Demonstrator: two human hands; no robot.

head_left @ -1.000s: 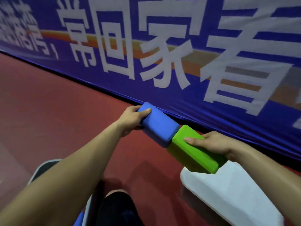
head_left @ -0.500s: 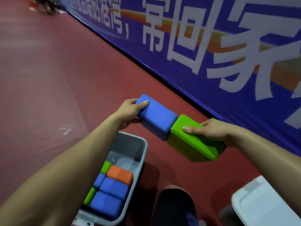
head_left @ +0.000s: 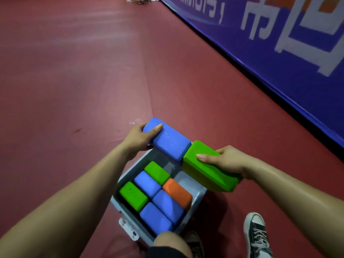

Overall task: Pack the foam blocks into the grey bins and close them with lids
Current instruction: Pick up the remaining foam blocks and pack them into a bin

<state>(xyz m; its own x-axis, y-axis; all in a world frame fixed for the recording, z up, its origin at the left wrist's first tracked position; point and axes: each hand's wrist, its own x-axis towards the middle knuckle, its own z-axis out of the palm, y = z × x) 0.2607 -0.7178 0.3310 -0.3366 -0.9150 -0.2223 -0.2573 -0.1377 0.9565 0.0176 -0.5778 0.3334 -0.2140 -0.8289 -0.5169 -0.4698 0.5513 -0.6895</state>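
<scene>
Nearest: a bare knee (head_left: 171,243) and a dark canvas shoe (head_left: 256,237) on the red floor (head_left: 74,81).

Just past the knee, the grey bin (head_left: 199,195) stands on the floor, open-topped, with a white tag (head_left: 128,228) on its near end.

Six packed blocks (head_left: 147,183) lie inside in two rows. Left row is green, blue, green; right row is blue, blue, orange. Bare bin bottom shows at the far end.

Over the bin's far edge, both hands are closed on blocks held in the air. The left hand (head_left: 138,138) grips the end of a blue block (head_left: 167,144), thumb on top. The right hand (head_left: 229,161) grips a green block (head_left: 208,174), tilted. The two held blocks touch at their inner ends.

Beyond them is more floor, then a blue banner (head_left: 279,58) with white characters along the right.
</scene>
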